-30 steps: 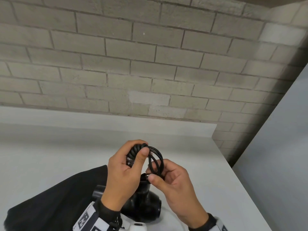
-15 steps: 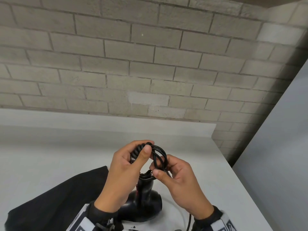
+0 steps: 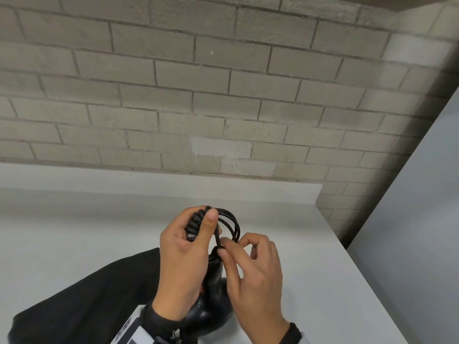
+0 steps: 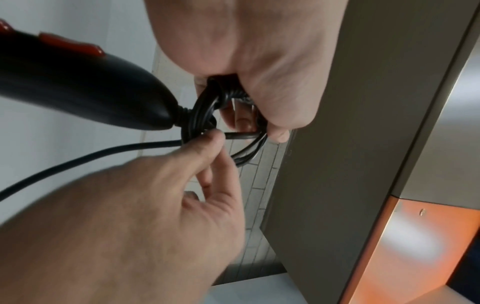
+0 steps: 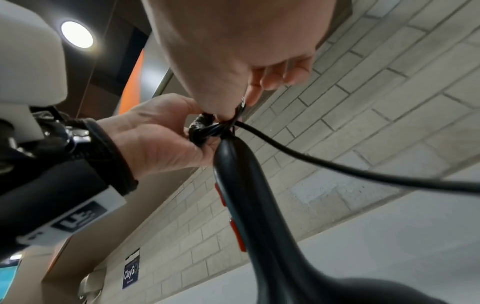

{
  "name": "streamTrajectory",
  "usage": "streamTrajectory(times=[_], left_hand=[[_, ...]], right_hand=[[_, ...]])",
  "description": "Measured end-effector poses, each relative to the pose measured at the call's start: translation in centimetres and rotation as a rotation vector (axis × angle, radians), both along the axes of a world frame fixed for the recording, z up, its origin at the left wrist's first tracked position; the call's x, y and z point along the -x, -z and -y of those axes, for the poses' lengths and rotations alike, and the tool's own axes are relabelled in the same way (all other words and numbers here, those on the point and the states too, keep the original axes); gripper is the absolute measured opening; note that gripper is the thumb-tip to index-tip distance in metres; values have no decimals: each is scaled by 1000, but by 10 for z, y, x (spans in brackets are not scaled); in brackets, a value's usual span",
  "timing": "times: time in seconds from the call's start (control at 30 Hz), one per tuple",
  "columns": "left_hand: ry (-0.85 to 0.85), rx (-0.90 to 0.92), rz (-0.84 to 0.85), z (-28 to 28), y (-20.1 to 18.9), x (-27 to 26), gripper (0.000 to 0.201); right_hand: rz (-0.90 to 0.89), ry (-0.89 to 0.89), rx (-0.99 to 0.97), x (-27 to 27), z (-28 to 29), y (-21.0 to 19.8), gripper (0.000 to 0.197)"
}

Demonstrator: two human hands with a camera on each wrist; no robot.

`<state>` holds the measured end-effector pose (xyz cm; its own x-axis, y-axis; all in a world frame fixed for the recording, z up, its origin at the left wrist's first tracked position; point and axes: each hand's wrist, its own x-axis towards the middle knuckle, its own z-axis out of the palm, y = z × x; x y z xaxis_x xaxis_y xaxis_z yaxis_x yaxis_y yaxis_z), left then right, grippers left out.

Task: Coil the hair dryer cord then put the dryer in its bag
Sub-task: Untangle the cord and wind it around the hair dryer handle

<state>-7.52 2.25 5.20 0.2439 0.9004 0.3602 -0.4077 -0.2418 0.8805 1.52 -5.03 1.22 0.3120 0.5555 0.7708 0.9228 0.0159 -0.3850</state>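
A black hair dryer (image 3: 211, 306) with red switches stands handle-up on the white counter (image 3: 74, 232), below both hands. Its black cord (image 3: 229, 225) is wound into several loops just above the handle end. My left hand (image 3: 185, 247) grips the bunched side of the loops, thumb pressed on top. My right hand (image 3: 248, 264) pinches a strand at the bottom of the loops between thumb and forefinger. In the left wrist view the dryer handle (image 4: 78, 90) meets the cord loops (image 4: 202, 115), and a loose length of cord trails off left. The black bag (image 3: 87, 299) lies flat to the left.
A grey brick wall (image 3: 223, 95) backs the counter. The counter's right edge (image 3: 352, 264) drops off beside a pale grey panel (image 3: 409, 232). A loose stretch of cord (image 5: 363, 170) hangs away from the loops to the right in the right wrist view.
Both hands rose slightly with the loops. The right hand shifted from holding the loops' side to pinching a strand at their base, its other fingers lifting away.
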Motion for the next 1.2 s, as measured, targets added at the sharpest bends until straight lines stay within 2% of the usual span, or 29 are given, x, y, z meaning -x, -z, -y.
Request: streamTrajectory(times=[0.1, 0.2, 0.27, 0.43, 0.6, 0.67, 0.73, 0.8, 0.87, 0.93, 1.0, 1.13, 1.2], left_hand=[[-100, -95, -29, 3, 4, -2, 16], [-242, -225, -83, 7, 11, -7, 15], [-277, -274, -100, 6, 14, -9, 19], [-266, -288, -54, -2, 18, -8, 19], [-253, -342, -47, -9, 18, -2, 27], [-249, -367, -70, -9, 18, -2, 33], [-230, -360, -76, -8, 18, -2, 38], [-211, -342, -83, -9, 18, -1, 41], [-220, -337, -96, -11, 17, -1, 40], [-235, -325, -92, -13, 16, 0, 31], [-238, -310, -79, -13, 16, -2, 23], [-247, -315, -67, -14, 19, -5, 20], [-252, -305, -58, -14, 19, -6, 22]], right_hand=[[-78, -57, 64, 0, 4, -4, 17], [-459, -180, 125, 6, 10, -13, 10], [-712, -230, 148, 8, 12, -18, 15], [-1116, -323, 211, 9, 23, -39, 15], [-1617, -715, 291, -3, 29, -64, 30], [-1722, -813, 295, -12, 30, -66, 32], [-1736, -799, 299, -16, 30, -65, 36], [-1657, -795, 313, -16, 30, -63, 35], [-1444, -727, 333, -14, 33, -62, 29], [-1160, -577, 325, -11, 36, -58, 18], [-1000, -476, 238, -7, 38, -53, 10], [-926, -425, 219, 4, 38, -49, 13], [-950, -436, 243, 2, 39, -53, 14]])
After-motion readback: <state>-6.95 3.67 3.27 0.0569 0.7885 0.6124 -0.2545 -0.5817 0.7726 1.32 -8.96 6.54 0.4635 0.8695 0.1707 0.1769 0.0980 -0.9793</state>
